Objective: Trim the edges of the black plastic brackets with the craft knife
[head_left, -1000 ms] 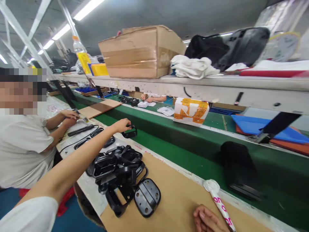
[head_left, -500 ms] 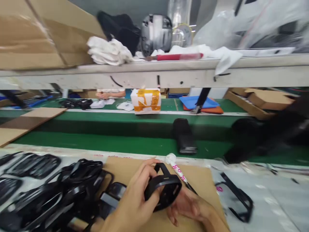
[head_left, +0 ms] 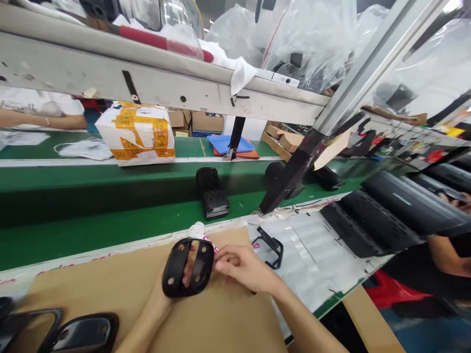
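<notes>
A black rounded frame point(head_left: 174, 267) with a crossbar and small round holes is held over the brown cardboard sheet point(head_left: 217, 323). My left hand point(head_left: 188, 268) grips it from behind, its fingers showing through the opening. At the frame's right edge is my right hand point(head_left: 239, 267), fingers curled and pressed together; whether anything small is between them is hidden. Behind the frame lies a white roll point(head_left: 196, 229) with pink print, partly covered. A black bracket-like part point(head_left: 270, 247) rests right of the cardboard.
Black frames point(head_left: 84, 333) lie at lower left. A black part point(head_left: 212, 193) sits on the green belt point(head_left: 147, 214). A taped box point(head_left: 136, 133) stands beyond it. Black panels point(head_left: 397, 211) are at right, near another person's arm point(head_left: 447, 255). A metal post point(head_left: 371, 63) rises mid-right.
The view has swung right, bringing the panels and another person into sight. The black frame has turned to show its flat face, and my right hand has come up beside its edge.
</notes>
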The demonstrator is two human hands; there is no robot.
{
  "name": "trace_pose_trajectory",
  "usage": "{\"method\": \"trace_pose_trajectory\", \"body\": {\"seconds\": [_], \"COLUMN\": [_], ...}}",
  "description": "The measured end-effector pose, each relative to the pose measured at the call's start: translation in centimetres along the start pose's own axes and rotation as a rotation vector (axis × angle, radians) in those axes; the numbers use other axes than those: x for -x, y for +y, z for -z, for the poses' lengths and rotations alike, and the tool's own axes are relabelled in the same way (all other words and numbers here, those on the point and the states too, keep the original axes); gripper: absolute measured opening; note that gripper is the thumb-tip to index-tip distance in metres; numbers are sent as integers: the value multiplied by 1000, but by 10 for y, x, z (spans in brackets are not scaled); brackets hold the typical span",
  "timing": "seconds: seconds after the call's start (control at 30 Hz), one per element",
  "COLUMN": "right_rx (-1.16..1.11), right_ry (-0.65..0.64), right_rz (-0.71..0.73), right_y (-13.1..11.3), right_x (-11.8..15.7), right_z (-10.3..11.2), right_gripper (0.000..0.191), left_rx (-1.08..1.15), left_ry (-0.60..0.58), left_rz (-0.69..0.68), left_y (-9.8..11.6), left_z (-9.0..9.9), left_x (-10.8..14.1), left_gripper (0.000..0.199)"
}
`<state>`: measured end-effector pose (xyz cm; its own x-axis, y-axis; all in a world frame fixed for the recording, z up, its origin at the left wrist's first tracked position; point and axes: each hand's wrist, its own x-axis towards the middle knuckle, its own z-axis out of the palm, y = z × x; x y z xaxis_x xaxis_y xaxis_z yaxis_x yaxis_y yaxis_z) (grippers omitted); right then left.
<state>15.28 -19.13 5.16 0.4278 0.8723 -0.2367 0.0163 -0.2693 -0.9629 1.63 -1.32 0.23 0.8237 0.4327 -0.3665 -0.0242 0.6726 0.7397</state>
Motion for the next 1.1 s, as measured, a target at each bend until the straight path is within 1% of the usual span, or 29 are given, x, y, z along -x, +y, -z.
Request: {"method": "trace_pose_trajectory", "body": {"seconds": [0.07, 0.1, 0.13, 0.17, 0.2, 0.27, 0.33, 0.4, 0.47, 0.53, 0.57, 0.63, 0.67, 0.73, 0.8, 0.83, 0.87, 0.93, 0.97, 1.03, 1.1], "right_rx": [348, 467, 559, 642, 698, 737, 724, 698, 656, 602, 538, 312, 174, -53, -126, -121, -73, 120, 223, 348, 369], "right_ry": [325, 460, 569, 650, 699, 710, 681, 662, 645, 630, 626, 594, 551, 398, 243, 207, 210, 239, 245, 226, 186], "right_rz": [58, 65, 55, 37, 29, 6, -3, -6, -8, 0, 21, 102, 151, 234, 287, 320, 358, 477, 542, 636, 649], "right_y": [-2, -1, 2, 6, 10, 21, 29, 29, 19, 1, -9, -29, -36, -43, -39, -33, -26, -9, 0, 16, 28], "right_x": [23, 32, 39, 44, 45, 39, 28, 17, 12, 13, 15, 17, 16, 9, -4, -13, -21, -36, -43, -52, -55], "right_z": [31, 48, 64, 79, 90, 105, 110, 112, 115, 119, 119, 110, 101, 72, 34, 14, -6, -41, -55, -74, -81], "right_gripper": [31, 27, 26, 28, 31, 38, 43, 44, 46, 49, 50, 46, 43, 37, 31, 27, 22, 9, 4, 10, 16], "left_rx": [57, 71, 84, 99, 112, 133, 145, 156, 173, 196, 206, 221, 226, 240, 260, 272, 281, 284, 278, 254, 221], "left_ry": [7, 13, 10, 6, -4, -44, -89, -114, -112, -107, -111, -114, -105, -61, 31, 84, 136, 221, 251, 296, 336], "left_rz": [-46, -67, -73, -75, -77, -97, -121, -138, -143, -151, -153, -162, -170, -186, -191, -202, -221, -270, -292, -317, -324], "left_y": [-5, -6, -8, -9, -11, -13, -14, -13, -11, -9, -9, -9, -9, -11, -12, -13, -13, -13, -12, -10, -8], "left_z": [5, 8, 11, 14, 16, 21, 23, 23, 23, 23, 24, 26, 27, 29, 29, 29, 29, 29, 30, 30, 31], "left_x": [1, 1, 2, 2, 1, 1, 2, 2, 3, 4, 4, 3, 2, 0, -1, -2, -4, -6, -8, -10, -12], "left_gripper": [50, 52, 53, 54, 55, 60, 67, 73, 75, 74, 74, 72, 70, 64, 60, 60, 60, 58, 57, 54, 51]}}
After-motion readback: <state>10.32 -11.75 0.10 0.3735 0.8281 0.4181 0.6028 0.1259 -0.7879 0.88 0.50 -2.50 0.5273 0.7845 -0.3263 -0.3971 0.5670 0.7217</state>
